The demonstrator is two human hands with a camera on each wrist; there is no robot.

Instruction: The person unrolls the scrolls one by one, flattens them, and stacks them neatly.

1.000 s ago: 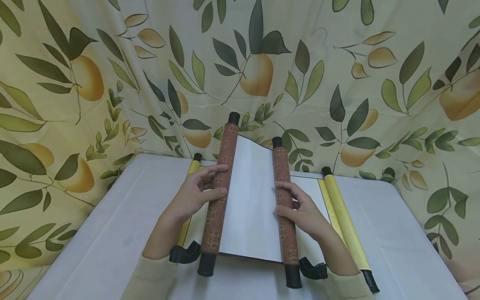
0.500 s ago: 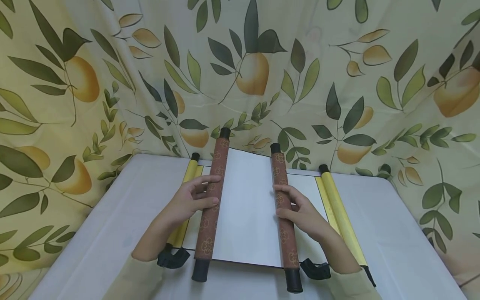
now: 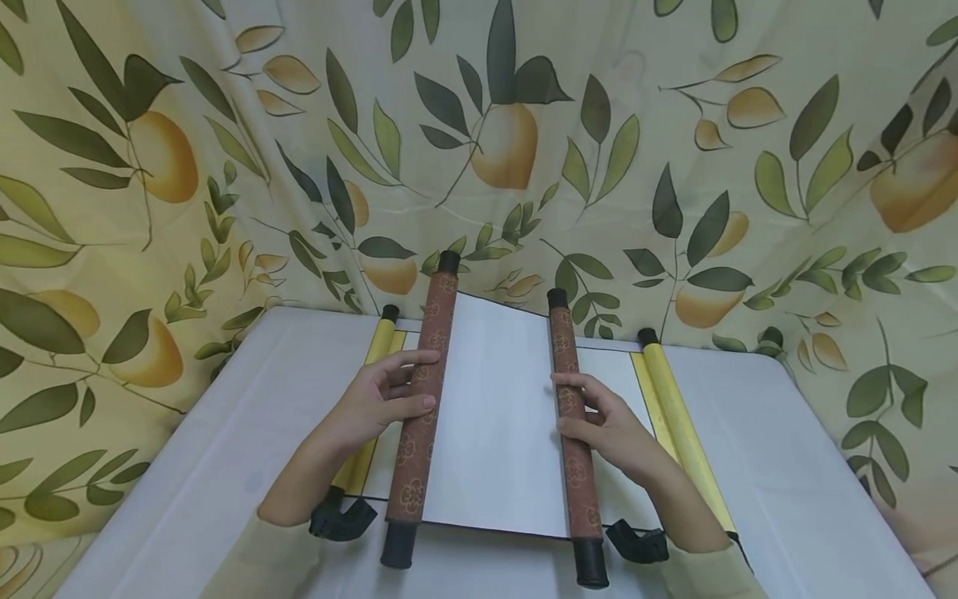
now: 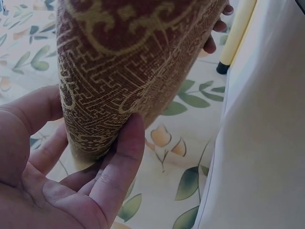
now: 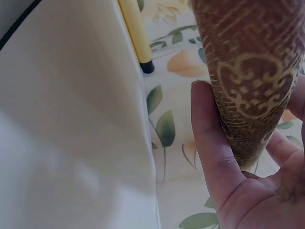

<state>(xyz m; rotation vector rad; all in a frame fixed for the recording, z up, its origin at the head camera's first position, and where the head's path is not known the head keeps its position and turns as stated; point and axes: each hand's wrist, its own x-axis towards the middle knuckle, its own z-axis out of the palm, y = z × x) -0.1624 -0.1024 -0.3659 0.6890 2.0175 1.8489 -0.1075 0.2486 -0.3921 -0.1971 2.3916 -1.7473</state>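
A reddish-brown patterned hanging scroll with black end knobs is held up, partly unrolled. Its white sheet (image 3: 497, 416) spans the gap between two rolls, tilted above the table. My left hand (image 3: 382, 395) grips the left roll (image 3: 413, 457) about mid-length, thumb and fingers round it. On the right roll (image 3: 576, 474), my right hand (image 3: 609, 424) holds in the same way. Close up, gold patterning covers the brown roll (image 4: 119, 71) in the left wrist view and the brown roll (image 5: 252, 71) in the right wrist view. Some fingers are hidden behind the rolls.
Beneath the held scroll, a second scroll with yellow rollers (image 3: 692, 441) lies spread on the white table (image 3: 793, 466). Its left roller (image 3: 379, 345) is partly covered by my arm. A fruit-and-leaf patterned cloth (image 3: 629, 241) hangs behind. Black wrist devices (image 3: 638, 542) sit under both wrists.
My left hand has moved left and lower with its roll, then stayed nearly still. My right hand's roll has shifted slightly right and lower. More white sheet shows between the rolls.
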